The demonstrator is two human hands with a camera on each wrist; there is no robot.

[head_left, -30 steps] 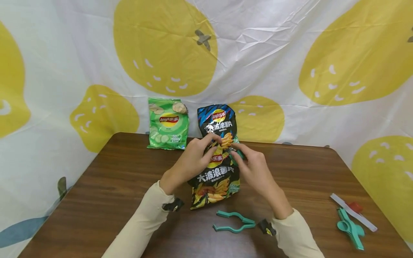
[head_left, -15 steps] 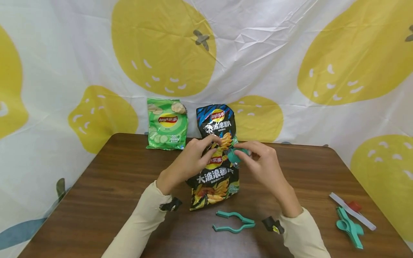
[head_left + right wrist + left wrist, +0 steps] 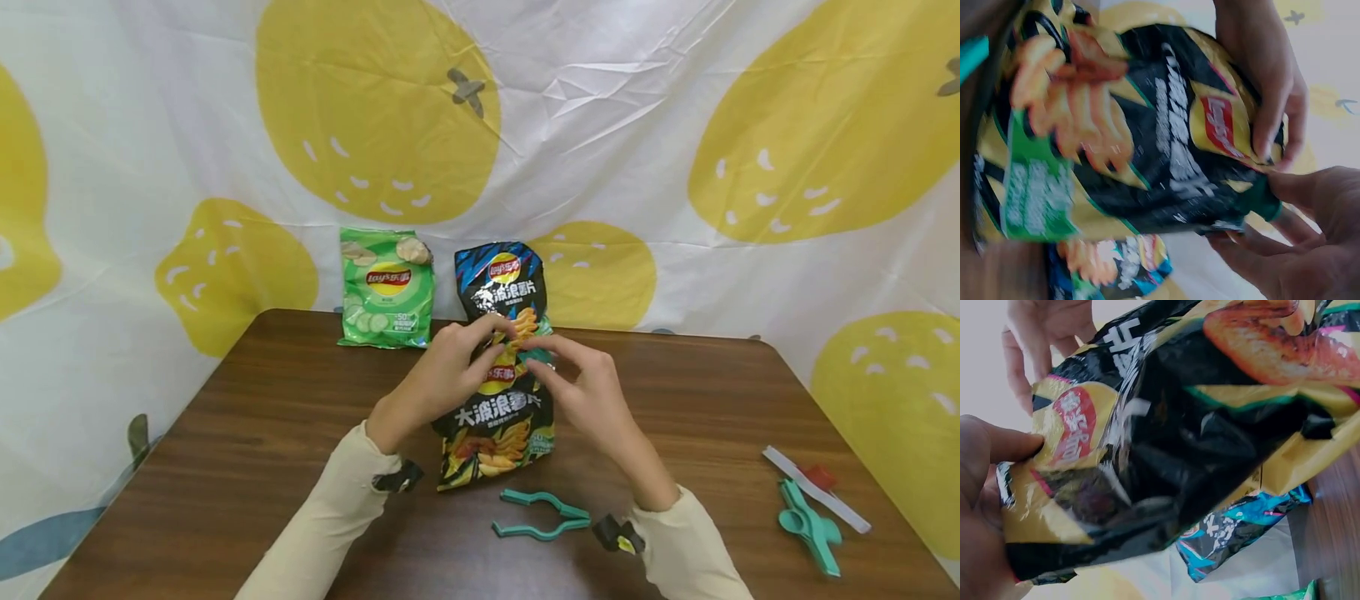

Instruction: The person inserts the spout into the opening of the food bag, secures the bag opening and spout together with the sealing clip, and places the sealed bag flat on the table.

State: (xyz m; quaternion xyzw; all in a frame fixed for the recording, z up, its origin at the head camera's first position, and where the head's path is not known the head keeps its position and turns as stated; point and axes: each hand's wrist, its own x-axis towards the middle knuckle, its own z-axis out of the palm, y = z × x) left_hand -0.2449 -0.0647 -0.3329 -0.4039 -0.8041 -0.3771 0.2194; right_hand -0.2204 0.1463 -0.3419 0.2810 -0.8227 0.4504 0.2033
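Observation:
A black and yellow bag of potato chips (image 3: 495,425) is held upright above the table, its front turned to the head camera. My left hand (image 3: 442,367) pinches its top left edge, thumb on the front in the left wrist view. My right hand (image 3: 592,387) is at the top right corner, its thumb and fingers pinching a small green clip (image 3: 1263,199) against the bag there. How far the clip grips the bag is partly hidden by the fingers.
Behind stand a green chip bag (image 3: 387,292) and a blue and black chip bag (image 3: 501,279), against the patterned cloth. On the brown table (image 3: 300,408) lie a spread teal clip (image 3: 543,515), another teal clip (image 3: 810,527), a white strip (image 3: 816,489) and a red piece (image 3: 821,477).
My right hand moved away to the right with the green clip showing, then came back left to the bag's top right corner. The left hand keeps its pinch on the bag.

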